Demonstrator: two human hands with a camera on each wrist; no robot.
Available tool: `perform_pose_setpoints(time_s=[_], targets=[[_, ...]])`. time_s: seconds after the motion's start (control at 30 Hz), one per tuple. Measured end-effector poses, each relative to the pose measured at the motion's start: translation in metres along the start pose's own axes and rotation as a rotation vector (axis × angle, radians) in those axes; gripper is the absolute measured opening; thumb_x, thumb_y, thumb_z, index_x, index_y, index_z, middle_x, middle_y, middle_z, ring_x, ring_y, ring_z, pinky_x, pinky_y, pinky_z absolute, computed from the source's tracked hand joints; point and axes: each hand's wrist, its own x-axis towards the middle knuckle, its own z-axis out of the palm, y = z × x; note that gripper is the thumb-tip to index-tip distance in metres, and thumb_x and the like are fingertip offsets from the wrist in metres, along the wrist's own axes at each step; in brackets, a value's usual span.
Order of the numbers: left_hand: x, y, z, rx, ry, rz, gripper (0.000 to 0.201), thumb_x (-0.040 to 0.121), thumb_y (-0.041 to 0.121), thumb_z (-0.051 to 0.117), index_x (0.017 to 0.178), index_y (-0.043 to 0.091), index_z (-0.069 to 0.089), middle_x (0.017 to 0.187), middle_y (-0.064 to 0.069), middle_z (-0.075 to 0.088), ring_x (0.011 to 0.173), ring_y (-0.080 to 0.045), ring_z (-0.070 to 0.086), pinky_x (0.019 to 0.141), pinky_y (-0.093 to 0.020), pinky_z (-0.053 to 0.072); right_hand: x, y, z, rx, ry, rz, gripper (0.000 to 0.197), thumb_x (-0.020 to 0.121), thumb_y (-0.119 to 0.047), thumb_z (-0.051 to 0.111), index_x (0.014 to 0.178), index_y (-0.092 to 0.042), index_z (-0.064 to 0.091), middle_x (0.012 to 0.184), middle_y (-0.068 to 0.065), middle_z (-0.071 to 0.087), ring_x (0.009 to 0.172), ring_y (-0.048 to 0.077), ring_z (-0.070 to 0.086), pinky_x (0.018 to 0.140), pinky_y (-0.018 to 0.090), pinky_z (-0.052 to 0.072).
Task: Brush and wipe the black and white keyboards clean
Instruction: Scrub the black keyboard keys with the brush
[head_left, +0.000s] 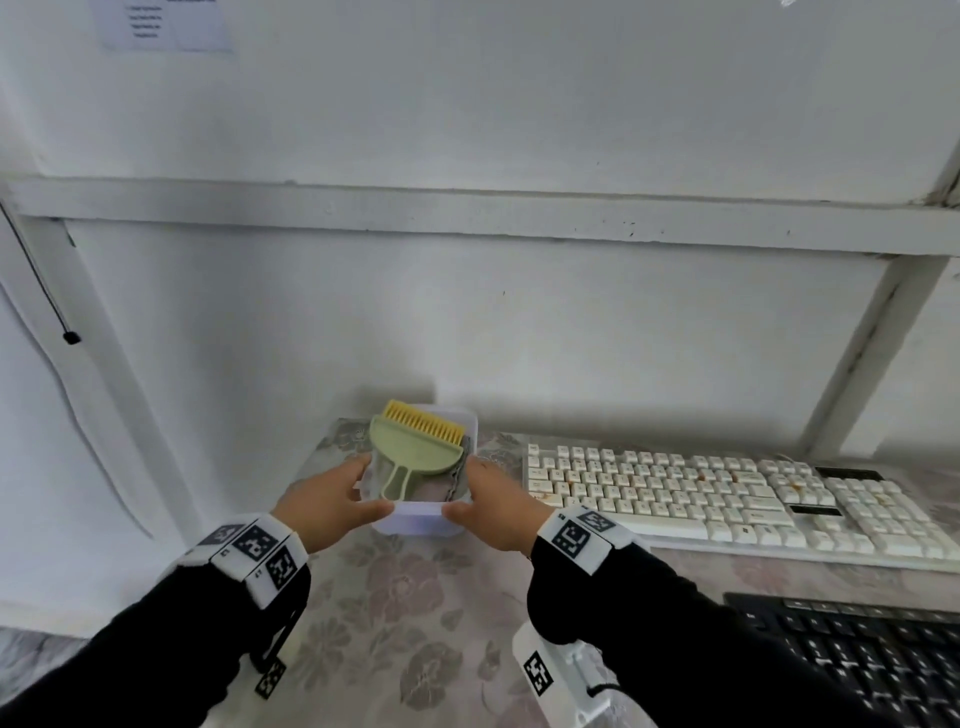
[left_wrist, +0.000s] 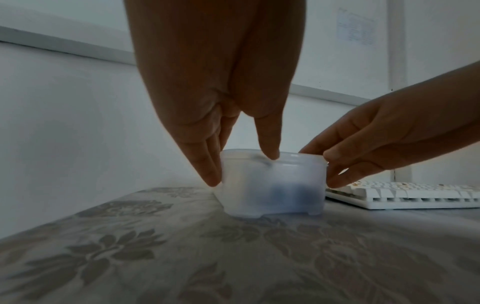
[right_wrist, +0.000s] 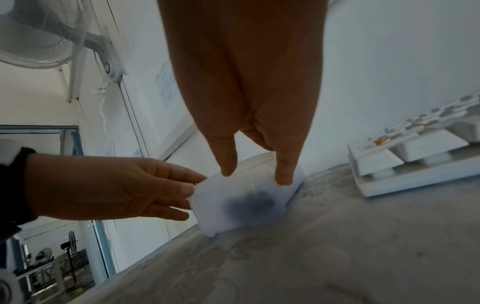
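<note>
A translucent plastic container (head_left: 415, 522) stands on the floral table, left of the white keyboard (head_left: 727, 499). Inside it lie a green dustpan (head_left: 415, 447) with a yellow comb brush (head_left: 426, 423) and a cloth (head_left: 457, 478), mostly hidden underneath. My left hand (head_left: 371, 488) grips the container's left side, thumb on the rim, fingers down the wall. My right hand (head_left: 462, 491) grips its right side the same way. The white keyboard carries brown stains. The black keyboard (head_left: 857, 649) lies nearer me at the right. The left wrist view shows both hands on the container (left_wrist: 272, 189).
A white wall with a ledge (head_left: 467, 213) rises right behind the table. The floral tablecloth (head_left: 405, 623) ends at the left edge near the container. A wall fan (right_wrist: 33, 35) hangs high on the left side of the room.
</note>
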Motion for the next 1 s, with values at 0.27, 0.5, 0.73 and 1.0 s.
perform_pose_setpoints(time_s=[0.27, 0.5, 0.73, 1.0], targets=[[-0.014, -0.012, -0.005, -0.183, -0.030, 0.012, 0.078, 0.081, 0.025, 0.071, 0.146, 0.019, 0.027, 0.128, -0.003, 0.052, 0.098, -0.014, 0.058, 0.082, -0.025, 0.048, -0.020, -0.002, 0.008, 0.009, 0.057, -0.071, 0.047, 0.091, -0.029, 0.059, 0.128, -0.007, 0.041, 0.130, 0.012, 0.041, 0.114, 0.027, 0.048, 0.094, 0.033, 0.040], [-0.049, -0.038, -0.012, -0.223, -0.092, 0.057, 0.110, 0.048, 0.060, 0.080, 0.142, 0.025, 0.036, 0.115, 0.006, 0.058, 0.092, -0.009, 0.067, 0.087, -0.032, 0.054, -0.057, -0.005, 0.024, 0.038, 0.029, -0.137, 0.060, 0.089, -0.036, 0.060, 0.137, -0.012, 0.034, 0.129, 0.008, 0.038, 0.105, 0.019, 0.046, 0.090, 0.025, 0.039], [-0.092, -0.033, -0.005, -0.301, -0.120, 0.052, 0.064, 0.074, 0.013, 0.075, 0.127, 0.028, 0.042, 0.107, 0.003, 0.056, 0.086, -0.012, 0.066, 0.069, -0.016, 0.052, -0.098, -0.016, 0.039, 0.041, 0.015, -0.157, 0.058, 0.090, -0.035, 0.058, 0.136, -0.011, 0.032, 0.108, -0.001, 0.030, 0.094, 0.013, 0.039, 0.084, 0.021, 0.036], [-0.128, -0.038, -0.003, -0.320, -0.138, 0.020, 0.077, 0.063, 0.029, 0.083, 0.126, 0.032, 0.039, 0.110, 0.004, 0.055, 0.095, -0.012, 0.062, 0.069, -0.014, 0.050, -0.132, -0.021, 0.056, 0.134, -0.033, -0.157, 0.062, 0.092, -0.032, 0.056, 0.140, -0.013, 0.022, 0.119, -0.001, 0.026, 0.101, 0.014, 0.037, 0.094, 0.023, 0.035]])
